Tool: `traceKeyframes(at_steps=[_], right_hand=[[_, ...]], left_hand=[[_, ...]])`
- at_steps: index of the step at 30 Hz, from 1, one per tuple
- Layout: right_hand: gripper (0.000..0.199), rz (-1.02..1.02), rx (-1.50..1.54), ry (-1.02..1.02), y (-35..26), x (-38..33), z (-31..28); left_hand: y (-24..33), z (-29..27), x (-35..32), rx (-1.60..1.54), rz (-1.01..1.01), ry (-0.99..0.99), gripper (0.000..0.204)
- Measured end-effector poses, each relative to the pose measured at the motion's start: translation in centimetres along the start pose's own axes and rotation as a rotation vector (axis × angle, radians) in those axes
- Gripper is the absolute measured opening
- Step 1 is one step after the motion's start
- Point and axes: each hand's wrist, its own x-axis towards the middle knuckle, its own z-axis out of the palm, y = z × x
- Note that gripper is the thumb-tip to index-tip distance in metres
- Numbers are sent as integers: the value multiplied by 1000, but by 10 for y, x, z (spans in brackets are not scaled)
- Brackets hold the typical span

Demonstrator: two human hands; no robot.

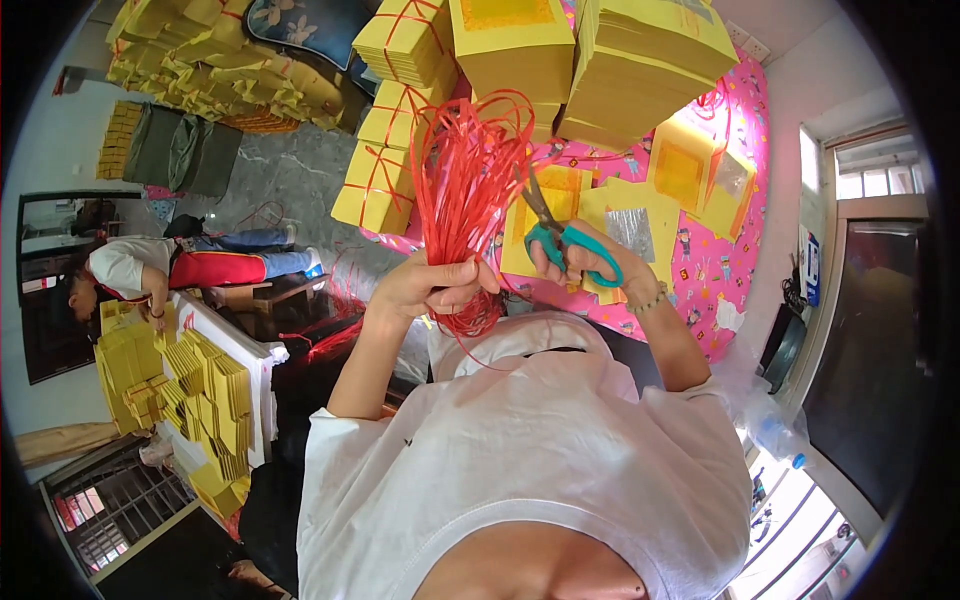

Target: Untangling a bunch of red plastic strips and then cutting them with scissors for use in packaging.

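Observation:
My left hand [437, 284] is closed around a thick bundle of red plastic string [455, 185]. Loops fan out above the fist, and more of the bundle hangs below it beside my white shirt. Just to the right, my right hand [574, 262] grips a pair of scissors [543, 208] with teal handles, its fingers around the loops. The dark blades point up and toward the string, close to its right side. Behind the scissors, yellow paper sheets [517, 243] lie on a pink patterned tablecloth [700, 285].
Tall stacks of yellow paper [512, 60] stand at the table's far side, some tied with red string. At left, another person [150, 262] works at a white table [262, 375] with folded yellow paper. A plastic bottle [778, 437] is at right, near a window.

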Motion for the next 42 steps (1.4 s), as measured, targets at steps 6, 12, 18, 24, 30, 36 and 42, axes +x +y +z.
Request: traceKeyframes(at_steps=[6, 12, 18, 24, 30, 36, 42], right_hand=[[66, -66, 68, -83, 24, 5, -15], [70, -181, 299, -238, 28, 15, -4], [70, -136, 198, -141, 27, 17, 1], [70, -170, 262, -190, 21, 14, -7], [70, -177, 261, -180, 22, 13, -5], [70, -149, 274, -217, 25, 14, -7], [72, -177, 299, -130, 14, 8, -2]], left_hand=[[-6, -8, 1, -65, 73, -135, 34], [-9, -9, 8, -149, 132, -154, 33], [-14, -10, 13, -210, 144, -186, 33], [-13, -13, 12, -153, 139, -198, 33], [-11, -13, 11, -151, 155, -185, 33], [-12, -11, 14, -141, 149, -170, 32], [-13, -10, 13, -98, 117, -144, 31]])
